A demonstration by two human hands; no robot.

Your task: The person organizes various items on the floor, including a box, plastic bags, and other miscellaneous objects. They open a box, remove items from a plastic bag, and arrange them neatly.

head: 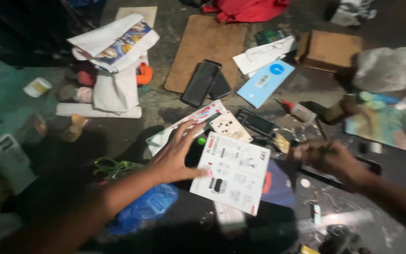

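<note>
The white leaflet (233, 171) lies just below centre of the clutter, tilted, its left edge under the left hand (177, 153). That hand is spread open, fingers splayed, thumb pressing the leaflet's edge; it grips nothing. At three o'clock from the leaflet the right hand (327, 157) is closed around a thin dark object, too blurred to identify.

At twelve o'clock, touching the leaflet's top edge, sits a white socket plate (230, 126), with a dark phone (257, 123) just beside it. Further out at twelve o'clock two more phones (205, 83) rest against a brown board (205, 49); a blue card (265, 82) lies at one o'clock, a glue bottle (297, 110) at two. Green scissors (111, 167) lie at nine o'clock, a blue bag (144, 207) at seven.

Risk, in my judgement: the leaflet covers items beneath it, so sliding it could drag or topple small parts. The dim light and crowded surface make a knocked glue bottle likely.
</note>
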